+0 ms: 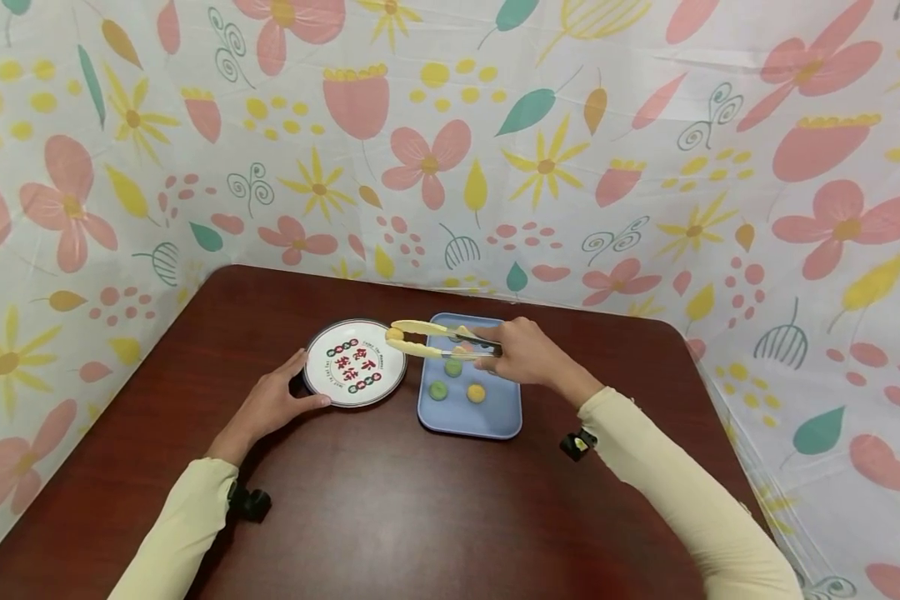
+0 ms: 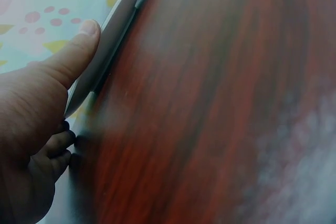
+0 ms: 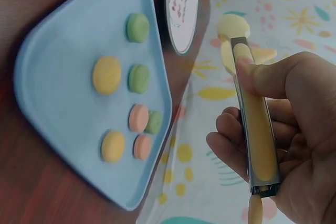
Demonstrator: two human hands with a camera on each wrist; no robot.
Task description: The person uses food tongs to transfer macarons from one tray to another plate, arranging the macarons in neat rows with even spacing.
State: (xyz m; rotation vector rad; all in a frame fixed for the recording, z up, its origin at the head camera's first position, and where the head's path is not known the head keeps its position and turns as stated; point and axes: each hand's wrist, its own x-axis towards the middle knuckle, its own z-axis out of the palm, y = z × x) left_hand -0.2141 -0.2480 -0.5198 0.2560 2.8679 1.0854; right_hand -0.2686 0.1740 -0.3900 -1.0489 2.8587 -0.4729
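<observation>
My left hand (image 1: 273,400) grips the left edge of a round white plate (image 1: 367,367) with red characters and a dark rim line; its thumb lies along the rim in the left wrist view. My right hand (image 1: 528,354) holds kitchen tongs (image 1: 418,327) with cream tips and metal arms. Between the tips is a yellow macaron (image 3: 233,26), held over the plate's right edge. Under the tongs lies a blue tray (image 1: 461,421) with several macarons: yellow ones (image 3: 107,75), green ones (image 3: 139,79) and pink ones (image 3: 138,117).
Plate and tray stand side by side on a dark reddish-brown wooden table (image 1: 360,508). Behind and beside the table hangs a white curtain (image 1: 390,233) with flower and leaf prints. Black camera mounts (image 1: 251,503) sit on both wrists.
</observation>
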